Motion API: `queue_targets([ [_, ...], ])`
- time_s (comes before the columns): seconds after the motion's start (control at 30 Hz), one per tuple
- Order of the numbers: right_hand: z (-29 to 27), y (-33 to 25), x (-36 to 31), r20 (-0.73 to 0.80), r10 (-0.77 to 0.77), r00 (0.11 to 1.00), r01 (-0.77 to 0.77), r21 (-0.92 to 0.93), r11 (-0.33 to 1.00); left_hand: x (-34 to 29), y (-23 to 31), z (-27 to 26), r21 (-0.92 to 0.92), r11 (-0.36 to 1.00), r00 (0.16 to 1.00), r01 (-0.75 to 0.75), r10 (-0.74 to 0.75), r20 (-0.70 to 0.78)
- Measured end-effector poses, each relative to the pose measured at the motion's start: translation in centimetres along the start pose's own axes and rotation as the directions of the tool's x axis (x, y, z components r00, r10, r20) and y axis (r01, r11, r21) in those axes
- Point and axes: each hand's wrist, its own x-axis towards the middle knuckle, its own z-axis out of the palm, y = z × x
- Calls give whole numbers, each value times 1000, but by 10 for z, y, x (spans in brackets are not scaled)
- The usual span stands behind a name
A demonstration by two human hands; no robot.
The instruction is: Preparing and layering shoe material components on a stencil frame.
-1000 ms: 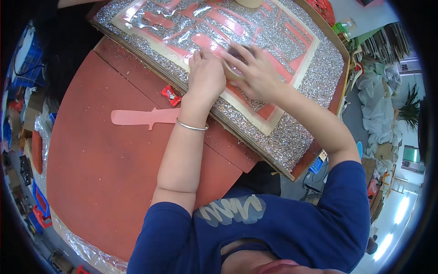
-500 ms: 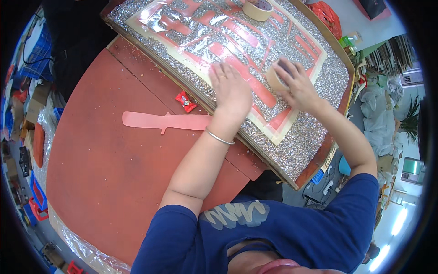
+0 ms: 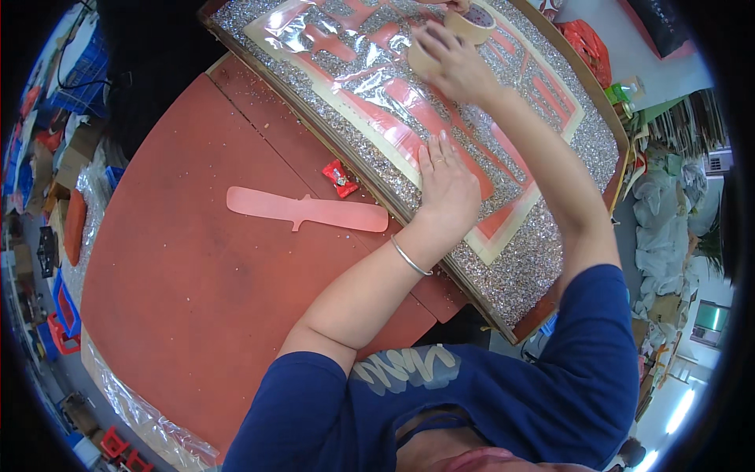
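Observation:
My left hand (image 3: 450, 185) lies flat with fingers stretched, on the near edge of a pink cut-out sheet (image 3: 417, 102) covered by clear shiny film and bordered in cream tape (image 3: 370, 118). My right hand (image 3: 460, 67) reaches farther over the sheet, its fingers closed round a roll of cream tape (image 3: 423, 63), which they partly hide. Just beyond stands a second tape roll (image 3: 474, 25). Another person's fingers (image 3: 450, 5) show beside it at the top edge. The sheet rests on glittery silver granules (image 3: 511, 291) in a wood-edged tray (image 3: 346, 153).
On the red-brown table (image 3: 181, 299) lie a long pink cut-out strip (image 3: 307, 211) and a small red wrapped packet (image 3: 340, 179). A red plastic bag (image 3: 586, 51) and stacked sheets (image 3: 684, 130) stand right of the tray. Crates and clutter line the left side.
My right hand has carried its tape roll away from me and leftward, up to the second roll. My left hand has moved right and down onto the sheet's edge. Another person's fingers now show beside the second roll.

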Motion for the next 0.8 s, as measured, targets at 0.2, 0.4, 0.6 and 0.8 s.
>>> queue_targets([
  [0.2,-30,-72,-22,117,-209,971,196,114,974,1,3,7,5,996,995,-87,87,44],
  [0.4,21,-93,52,5,-185,983,183,87,979,-2,6,14,41,998,989,-55,60,-138],
  [0.6,9,-76,2,67,-199,978,182,196,963,0,4,11,22,999,995,-37,39,-95],
  [0.8,-2,5,8,85,53,995,-32,-239,971,-2,6,7,-11,1000,999,12,-12,-37],
])
